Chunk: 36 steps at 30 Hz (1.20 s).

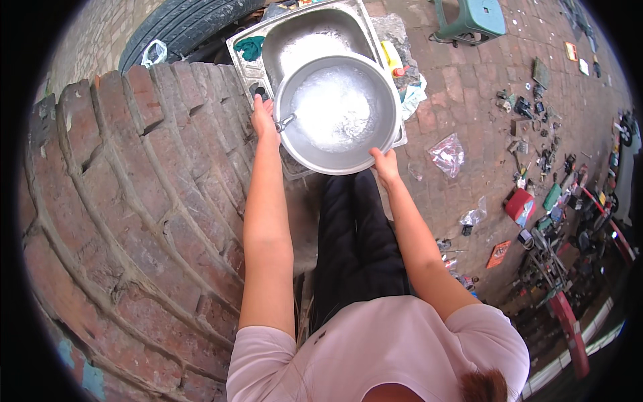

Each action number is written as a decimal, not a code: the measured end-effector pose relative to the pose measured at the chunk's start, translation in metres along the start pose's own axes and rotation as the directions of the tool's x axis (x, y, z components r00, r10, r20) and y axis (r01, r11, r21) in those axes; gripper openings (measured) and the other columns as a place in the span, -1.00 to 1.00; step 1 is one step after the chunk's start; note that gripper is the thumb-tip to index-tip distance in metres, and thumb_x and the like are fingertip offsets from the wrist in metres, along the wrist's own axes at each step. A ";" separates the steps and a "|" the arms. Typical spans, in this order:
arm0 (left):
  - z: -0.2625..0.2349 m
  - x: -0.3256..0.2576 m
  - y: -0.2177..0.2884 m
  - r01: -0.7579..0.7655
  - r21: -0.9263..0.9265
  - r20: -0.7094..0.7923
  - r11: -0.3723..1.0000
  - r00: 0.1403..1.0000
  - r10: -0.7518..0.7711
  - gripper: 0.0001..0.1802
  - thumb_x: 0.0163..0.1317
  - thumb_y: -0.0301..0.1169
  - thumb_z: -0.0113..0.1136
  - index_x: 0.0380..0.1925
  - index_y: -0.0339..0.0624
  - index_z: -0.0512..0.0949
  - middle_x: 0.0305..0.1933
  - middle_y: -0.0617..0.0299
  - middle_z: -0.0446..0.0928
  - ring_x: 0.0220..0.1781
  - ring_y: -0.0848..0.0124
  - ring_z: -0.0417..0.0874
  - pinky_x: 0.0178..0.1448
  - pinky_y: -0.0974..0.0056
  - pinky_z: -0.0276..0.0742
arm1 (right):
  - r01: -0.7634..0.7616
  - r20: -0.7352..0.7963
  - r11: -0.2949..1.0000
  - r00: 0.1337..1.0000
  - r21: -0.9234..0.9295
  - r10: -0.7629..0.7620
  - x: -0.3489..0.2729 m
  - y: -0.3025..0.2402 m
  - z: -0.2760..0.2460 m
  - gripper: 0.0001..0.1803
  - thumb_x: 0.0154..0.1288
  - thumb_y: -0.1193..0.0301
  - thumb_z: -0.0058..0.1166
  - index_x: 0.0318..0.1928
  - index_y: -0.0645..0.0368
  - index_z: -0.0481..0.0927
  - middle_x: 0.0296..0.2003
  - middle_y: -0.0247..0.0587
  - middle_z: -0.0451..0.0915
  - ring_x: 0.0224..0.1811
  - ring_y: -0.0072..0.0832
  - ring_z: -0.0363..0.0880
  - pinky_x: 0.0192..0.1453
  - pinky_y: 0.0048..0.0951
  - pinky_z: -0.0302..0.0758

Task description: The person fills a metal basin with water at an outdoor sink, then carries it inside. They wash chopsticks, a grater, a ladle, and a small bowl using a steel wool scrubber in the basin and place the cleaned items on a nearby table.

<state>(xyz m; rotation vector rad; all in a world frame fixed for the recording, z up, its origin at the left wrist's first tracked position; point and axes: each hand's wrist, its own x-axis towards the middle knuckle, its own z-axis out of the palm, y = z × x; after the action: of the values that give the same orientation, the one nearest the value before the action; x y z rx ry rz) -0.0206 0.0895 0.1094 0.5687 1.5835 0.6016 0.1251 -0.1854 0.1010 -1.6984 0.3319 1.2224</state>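
A round metal basin point(321, 161) is gripped at its near right rim by the curled right hand point(385, 165); beside a handle point(286, 122), its left side is held by the left hand point(264, 117), fingers partly hidden. A stainless-steel sink point(356, 17) is partly covered behind it.

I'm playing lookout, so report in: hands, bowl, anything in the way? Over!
Right hand gripping bowl, lower-right rim; left hand at left side. Bowl partly hides sink. Yellow bottle close.
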 end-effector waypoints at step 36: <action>-0.008 0.008 -0.003 0.041 0.183 0.086 0.982 0.995 -0.057 -0.12 0.25 0.29 -0.32 0.14 -0.34 0.38 0.07 -0.06 0.50 0.11 0.22 0.47 0.18 0.25 0.19 | 0.055 -0.014 0.998 0.998 0.020 -0.055 0.004 0.001 -0.007 -0.61 0.12 0.55 0.03 0.00 0.40 0.45 -0.14 -0.12 0.56 -0.07 -0.41 0.50 0.07 -0.43 0.38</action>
<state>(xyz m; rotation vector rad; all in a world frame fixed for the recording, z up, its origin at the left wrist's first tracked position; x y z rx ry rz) -0.0292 0.0924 0.1025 0.6814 1.5701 0.3913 0.1304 -0.1909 0.0977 -1.6886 0.3027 1.1641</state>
